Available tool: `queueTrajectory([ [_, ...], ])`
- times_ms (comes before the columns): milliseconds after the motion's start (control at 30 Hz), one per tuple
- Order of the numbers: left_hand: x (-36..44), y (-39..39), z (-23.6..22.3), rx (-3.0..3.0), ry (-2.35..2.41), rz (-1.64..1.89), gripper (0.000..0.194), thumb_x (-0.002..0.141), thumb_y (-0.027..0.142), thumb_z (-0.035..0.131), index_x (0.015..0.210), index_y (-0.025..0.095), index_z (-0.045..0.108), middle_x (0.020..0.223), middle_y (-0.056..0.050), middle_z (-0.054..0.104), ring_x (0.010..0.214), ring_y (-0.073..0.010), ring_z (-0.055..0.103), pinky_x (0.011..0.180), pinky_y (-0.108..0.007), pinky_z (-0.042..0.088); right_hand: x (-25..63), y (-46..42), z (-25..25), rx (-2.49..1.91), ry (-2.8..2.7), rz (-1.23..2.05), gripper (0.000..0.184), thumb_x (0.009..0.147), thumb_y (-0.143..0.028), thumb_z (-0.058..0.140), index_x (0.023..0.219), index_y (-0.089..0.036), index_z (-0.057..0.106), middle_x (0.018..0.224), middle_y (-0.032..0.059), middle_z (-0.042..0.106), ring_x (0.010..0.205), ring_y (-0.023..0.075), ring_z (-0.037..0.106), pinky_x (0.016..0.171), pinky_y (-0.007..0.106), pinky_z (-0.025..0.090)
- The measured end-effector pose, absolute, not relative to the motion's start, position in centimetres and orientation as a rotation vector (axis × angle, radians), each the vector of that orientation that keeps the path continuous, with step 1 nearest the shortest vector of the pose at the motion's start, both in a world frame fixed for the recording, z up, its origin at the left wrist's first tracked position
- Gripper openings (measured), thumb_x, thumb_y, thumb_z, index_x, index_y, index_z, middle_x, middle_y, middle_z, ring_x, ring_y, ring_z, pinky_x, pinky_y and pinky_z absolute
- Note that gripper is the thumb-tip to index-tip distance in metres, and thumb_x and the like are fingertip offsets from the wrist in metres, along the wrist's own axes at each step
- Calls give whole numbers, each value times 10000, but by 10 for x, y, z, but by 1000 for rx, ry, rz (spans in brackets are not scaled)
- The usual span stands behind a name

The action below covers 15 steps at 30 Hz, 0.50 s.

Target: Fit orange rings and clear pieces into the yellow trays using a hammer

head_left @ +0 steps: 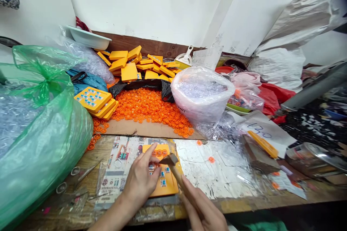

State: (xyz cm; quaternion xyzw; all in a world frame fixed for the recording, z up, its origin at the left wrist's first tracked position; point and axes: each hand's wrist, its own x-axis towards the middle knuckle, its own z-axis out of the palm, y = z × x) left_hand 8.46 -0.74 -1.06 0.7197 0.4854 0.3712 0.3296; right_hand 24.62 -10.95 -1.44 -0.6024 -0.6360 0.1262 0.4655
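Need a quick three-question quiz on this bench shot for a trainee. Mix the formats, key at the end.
1. Which hand grips the hammer?
2. True or false: the left hand is inside the green bag.
3. What does the white bag hold? A) orange rings B) clear plastic pieces C) paper

Key:
1. The right hand.
2. False; the left hand is over the yellow board.
3. B.
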Motion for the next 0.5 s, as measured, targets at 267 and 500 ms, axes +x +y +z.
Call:
queueTrajectory([
  [267, -4, 11, -11, 2535, 1874, 972, 394, 901, 261, 405, 1192, 53, 569, 1201, -208, 606, 1166, -337, 527, 988, -494, 430, 264, -108, -22, -1647, -894, 546, 480, 741, -423, 689, 1159, -189, 663, 1198, 43, 660, 1086, 248, 624, 991, 280, 436],
  [500, -27, 25, -14, 2591, 2334, 211, 430, 817, 93, 391, 1183, -53, 563, 1150, -293, 599, 1057, -403, 571, 875, -462, 481, 256, -102, -27, -1550, -624, 724, 573, 689, -474, 723, 1182, -197, 628, 1214, 43, 652, 1115, 238, 604, 1007, 263, 413],
])
